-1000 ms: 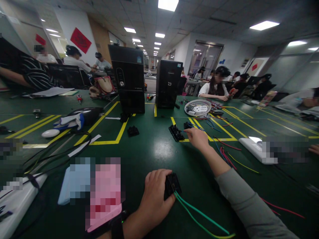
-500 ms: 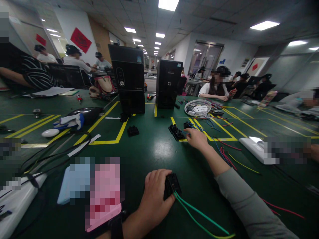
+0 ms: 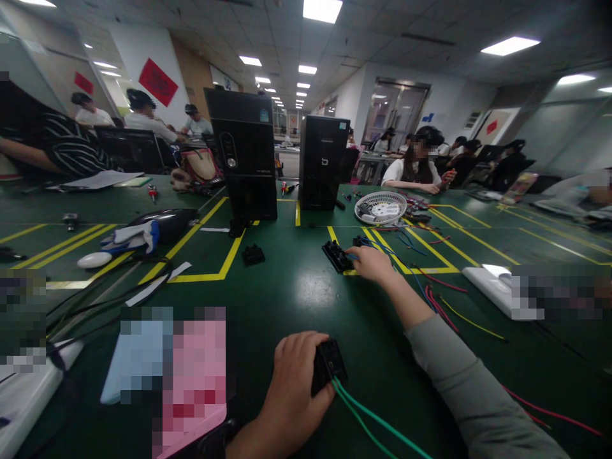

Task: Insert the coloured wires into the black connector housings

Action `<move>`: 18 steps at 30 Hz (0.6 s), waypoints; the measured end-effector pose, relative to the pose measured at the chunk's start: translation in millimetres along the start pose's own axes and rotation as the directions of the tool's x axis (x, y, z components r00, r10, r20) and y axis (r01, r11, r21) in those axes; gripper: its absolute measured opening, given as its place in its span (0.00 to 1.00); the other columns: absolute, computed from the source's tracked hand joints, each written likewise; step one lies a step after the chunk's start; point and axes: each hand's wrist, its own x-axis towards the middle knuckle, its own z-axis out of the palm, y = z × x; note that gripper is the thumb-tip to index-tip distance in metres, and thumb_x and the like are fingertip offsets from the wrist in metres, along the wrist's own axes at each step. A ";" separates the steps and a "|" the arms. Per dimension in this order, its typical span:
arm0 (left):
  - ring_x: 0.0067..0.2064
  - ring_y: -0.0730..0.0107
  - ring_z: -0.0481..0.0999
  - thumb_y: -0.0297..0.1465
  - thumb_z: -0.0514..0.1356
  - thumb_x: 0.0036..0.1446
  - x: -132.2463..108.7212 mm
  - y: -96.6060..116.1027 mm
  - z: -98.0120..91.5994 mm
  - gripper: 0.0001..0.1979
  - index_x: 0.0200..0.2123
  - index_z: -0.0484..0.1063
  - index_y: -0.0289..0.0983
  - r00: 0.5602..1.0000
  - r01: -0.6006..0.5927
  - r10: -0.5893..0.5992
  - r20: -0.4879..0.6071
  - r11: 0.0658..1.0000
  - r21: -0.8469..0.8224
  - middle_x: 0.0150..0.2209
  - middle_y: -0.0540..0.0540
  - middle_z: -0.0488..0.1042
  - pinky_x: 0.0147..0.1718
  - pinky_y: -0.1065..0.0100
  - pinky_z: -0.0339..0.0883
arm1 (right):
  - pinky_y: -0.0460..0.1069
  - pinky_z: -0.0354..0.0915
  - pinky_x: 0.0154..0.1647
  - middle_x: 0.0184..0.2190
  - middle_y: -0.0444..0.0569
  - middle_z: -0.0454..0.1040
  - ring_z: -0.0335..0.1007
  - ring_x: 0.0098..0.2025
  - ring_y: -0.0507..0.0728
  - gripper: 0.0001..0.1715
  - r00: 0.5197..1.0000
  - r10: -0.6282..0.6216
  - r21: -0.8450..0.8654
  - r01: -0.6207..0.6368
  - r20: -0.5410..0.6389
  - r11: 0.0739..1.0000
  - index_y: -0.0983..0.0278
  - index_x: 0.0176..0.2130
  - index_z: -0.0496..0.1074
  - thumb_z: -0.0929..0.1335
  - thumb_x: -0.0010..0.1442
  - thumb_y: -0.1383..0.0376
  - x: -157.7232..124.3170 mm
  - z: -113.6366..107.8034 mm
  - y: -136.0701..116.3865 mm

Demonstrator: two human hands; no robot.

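My left hand (image 3: 292,384) is closed round a small black socket part (image 3: 327,365) with green wires (image 3: 377,421) trailing out to the lower right. My right hand (image 3: 373,264), arm stretched forward in a grey-green sleeve, reaches to a black socket part (image 3: 337,255) on the green table (image 3: 296,290). Its fingertips pinch at the blue wire (image 3: 354,257) beside that part. Loose red, blue and yellow wires (image 3: 437,296) lie just right of that arm.
Two black computer towers (image 3: 247,156) (image 3: 323,161) stand at the back, with a white fan grille (image 3: 380,208) to their right. Another small black part (image 3: 253,255) lies inside yellow floor-tape lines. Cables and a white power strip (image 3: 29,395) sit left. People work at other tables.
My right hand has slid a little to the left, closer to the far black part. My left hand keeps its hold; the view has shifted slightly.
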 end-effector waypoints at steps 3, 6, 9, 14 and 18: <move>0.50 0.55 0.65 0.25 0.62 0.48 0.5 0.5 -0.5 0.25 0.50 0.61 0.42 1.000 -0.001 0.001 0.007 1.000 0.002 0.48 0.45 0.68 0.51 0.49 0.54 | 0.54 0.65 0.43 0.49 0.52 0.73 0.69 0.49 0.63 0.25 1.000 0.024 -0.019 -0.023 0.020 1.000 0.53 0.56 0.65 0.60 0.60 0.66 3.7 -2.1 -2.4; 0.50 0.55 0.65 0.25 0.62 0.48 0.5 -0.3 -0.1 0.25 0.50 0.61 0.42 1.000 0.002 -0.002 0.006 1.000 0.002 0.48 0.45 0.68 0.51 0.49 0.54 | 0.54 0.65 0.42 0.48 0.53 0.74 0.70 0.48 0.63 0.25 0.998 0.044 -0.038 -0.042 0.039 0.998 0.53 0.56 0.65 0.59 0.60 0.65 7.6 -4.6 -4.6; 0.51 0.55 0.65 0.25 0.62 0.48 0.2 -1.7 0.5 0.26 0.51 0.60 0.42 1.000 -0.006 0.006 0.001 1.000 -0.001 0.48 0.44 0.68 0.51 0.48 0.54 | 0.55 0.65 0.42 0.48 0.54 0.74 0.71 0.48 0.65 0.25 0.997 0.053 -0.054 -0.050 0.050 0.997 0.52 0.56 0.66 0.59 0.60 0.65 11.2 -7.1 -6.3; 0.51 0.55 0.65 0.25 0.61 0.48 0.0 -2.5 0.5 0.26 0.51 0.60 0.42 1.000 -0.014 0.014 0.007 1.000 -0.001 0.49 0.44 0.68 0.51 0.48 0.55 | 0.56 0.65 0.41 0.47 0.54 0.74 0.70 0.48 0.65 0.24 0.997 0.045 -0.069 -0.041 0.056 0.997 0.52 0.54 0.67 0.59 0.60 0.64 15.0 -10.4 -8.3; 0.51 0.54 0.66 0.26 0.61 0.48 0.2 -3.0 1.1 0.26 0.51 0.60 0.42 1.000 -0.016 0.016 -0.003 1.000 -0.004 0.48 0.44 0.68 0.51 0.48 0.55 | 0.54 0.64 0.43 0.47 0.54 0.74 0.70 0.48 0.63 0.23 0.997 0.049 -0.070 -0.044 0.067 0.997 0.53 0.54 0.68 0.60 0.60 0.63 15.6 -12.1 -9.6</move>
